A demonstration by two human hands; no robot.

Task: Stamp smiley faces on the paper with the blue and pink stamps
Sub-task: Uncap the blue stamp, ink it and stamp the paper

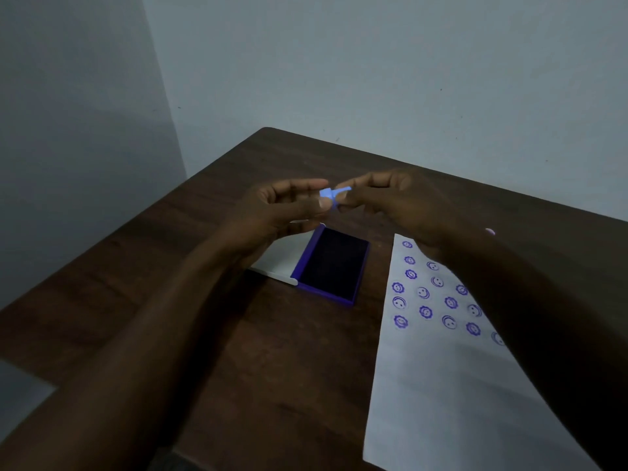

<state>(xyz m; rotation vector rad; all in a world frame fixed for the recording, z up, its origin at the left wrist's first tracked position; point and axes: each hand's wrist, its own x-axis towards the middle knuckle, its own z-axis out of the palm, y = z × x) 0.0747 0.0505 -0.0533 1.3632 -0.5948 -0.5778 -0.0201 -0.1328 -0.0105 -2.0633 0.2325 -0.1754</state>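
Blue plastic stamp (331, 193) pinched between both hands.

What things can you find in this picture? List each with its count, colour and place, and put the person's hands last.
Small blue plastic stamp: one, light blue, held in the air between both hands' fingertips, above the ink pad.
Open rectangular ink pad: one, purple case, dark pad, white lid folded left, mid-table.
White paper sheet: one, right side, rows of purple smiley prints.
Small pink object: one, behind the right wrist; identity unclear.
Dark brown wooden table: one, under everything.
Left hand, right hand: two, raised together.
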